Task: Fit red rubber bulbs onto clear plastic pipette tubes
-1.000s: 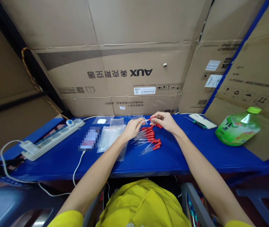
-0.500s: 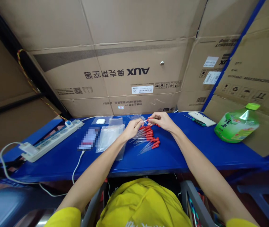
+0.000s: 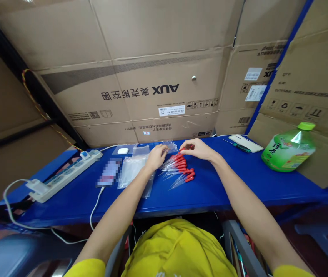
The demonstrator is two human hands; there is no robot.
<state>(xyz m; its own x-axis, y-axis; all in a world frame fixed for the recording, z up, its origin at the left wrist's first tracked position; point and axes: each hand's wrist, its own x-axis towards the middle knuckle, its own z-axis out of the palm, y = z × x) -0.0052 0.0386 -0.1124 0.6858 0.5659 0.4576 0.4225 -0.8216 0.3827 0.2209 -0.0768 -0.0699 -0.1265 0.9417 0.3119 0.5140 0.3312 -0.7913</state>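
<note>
Several droppers (image 3: 178, 164), clear tubes with red rubber bulbs, lie in a loose row on the blue table, bulbs to the right. My right hand (image 3: 200, 149) pinches a dropper by its red bulb (image 3: 182, 150) at the far end of the row; part of it is hidden by the fingers. More red bulbs show beneath that hand. My left hand (image 3: 157, 157) is beside the clear tubes (image 3: 172, 146) behind the row, its fingers curved and slightly apart, with nothing visible in them. Clear plastic bags (image 3: 129, 171) lie left of the left hand.
A power strip (image 3: 65, 175), a phone (image 3: 109, 172) on a cable and a white earphone case (image 3: 123, 151) are on the left. At right stand a green bottle (image 3: 289, 150), a white phone-like slab (image 3: 247, 143) and a screwdriver (image 3: 241, 147). Cardboard walls (image 3: 152, 69) close off the back.
My hands have moved apart; they met at a dropper's joint before. The left hand has shifted left, off the dropper, while the right keeps hold of the red bulb. The view has tilted slightly.
</note>
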